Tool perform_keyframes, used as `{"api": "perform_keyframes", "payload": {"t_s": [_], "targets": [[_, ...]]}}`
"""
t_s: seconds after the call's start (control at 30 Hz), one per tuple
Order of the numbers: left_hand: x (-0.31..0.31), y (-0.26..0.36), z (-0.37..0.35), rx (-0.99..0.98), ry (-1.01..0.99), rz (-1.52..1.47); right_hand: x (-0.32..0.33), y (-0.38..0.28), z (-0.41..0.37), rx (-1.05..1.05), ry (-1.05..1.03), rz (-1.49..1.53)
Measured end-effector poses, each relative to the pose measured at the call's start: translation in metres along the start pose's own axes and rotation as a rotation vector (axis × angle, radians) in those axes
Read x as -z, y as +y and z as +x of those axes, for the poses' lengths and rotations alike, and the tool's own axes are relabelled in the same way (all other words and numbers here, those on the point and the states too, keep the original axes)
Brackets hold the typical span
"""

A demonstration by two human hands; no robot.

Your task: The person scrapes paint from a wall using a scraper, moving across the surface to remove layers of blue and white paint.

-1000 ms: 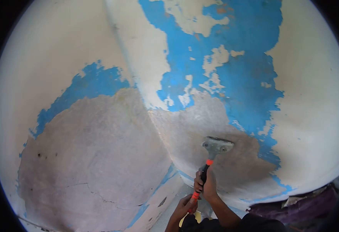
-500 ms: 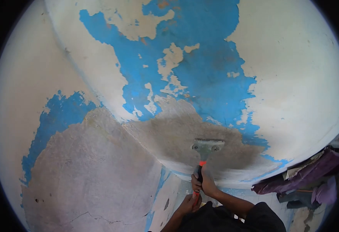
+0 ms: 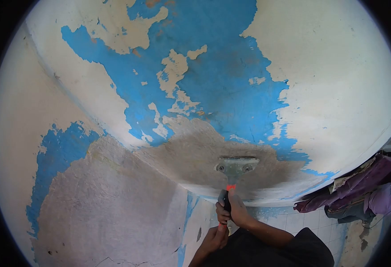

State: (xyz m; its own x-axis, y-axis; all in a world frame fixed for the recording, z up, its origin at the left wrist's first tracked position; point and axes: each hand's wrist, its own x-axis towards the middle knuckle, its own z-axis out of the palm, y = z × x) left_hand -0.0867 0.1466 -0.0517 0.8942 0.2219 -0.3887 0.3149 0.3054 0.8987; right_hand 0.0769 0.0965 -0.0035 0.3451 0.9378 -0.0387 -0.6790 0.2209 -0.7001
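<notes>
Scraper: sat at lower centre, its head over the grey bare patch; contact was unclear.
Right hand: was wrapped around the black part of the handle.
Left hand: gripped the handle's lower end.
Blue paint: filled the upper centre.
Purple cloth: was bunched at lower right.
In the way: dark clothing hid some pale tiles, bottom right of centre.
</notes>
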Motion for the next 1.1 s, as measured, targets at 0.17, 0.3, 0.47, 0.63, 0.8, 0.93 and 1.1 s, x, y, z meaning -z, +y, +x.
{"api": "perform_keyframes", "payload": {"t_s": [0.17,0.3,0.47,0.63,0.8,0.93,1.1], "targets": [[-0.014,0.028,0.005,-0.106,0.084,0.119,-0.028,-0.047,-0.002,0.037,0.030,-0.113],[-0.024,0.019,0.010,-0.075,0.067,0.014,-0.017,-0.041,-0.006,0.016,0.016,-0.086],[-0.033,0.000,0.018,-0.092,0.078,0.048,0.013,-0.018,-0.010,-0.039,0.005,-0.084],[-0.043,0.029,0.015,-0.141,0.161,0.113,-0.017,-0.063,-0.011,0.022,-0.037,-0.181],[-0.046,0.028,0.025,-0.181,0.097,0.042,-0.013,-0.073,-0.013,0.030,-0.031,-0.149],[-0.048,-0.006,0.026,-0.093,0.101,0.025,0.016,-0.038,-0.020,-0.040,0.021,-0.124],[-0.055,-0.002,0.022,-0.088,0.089,0.053,0.018,-0.041,-0.026,-0.037,0.011,-0.174]]}}
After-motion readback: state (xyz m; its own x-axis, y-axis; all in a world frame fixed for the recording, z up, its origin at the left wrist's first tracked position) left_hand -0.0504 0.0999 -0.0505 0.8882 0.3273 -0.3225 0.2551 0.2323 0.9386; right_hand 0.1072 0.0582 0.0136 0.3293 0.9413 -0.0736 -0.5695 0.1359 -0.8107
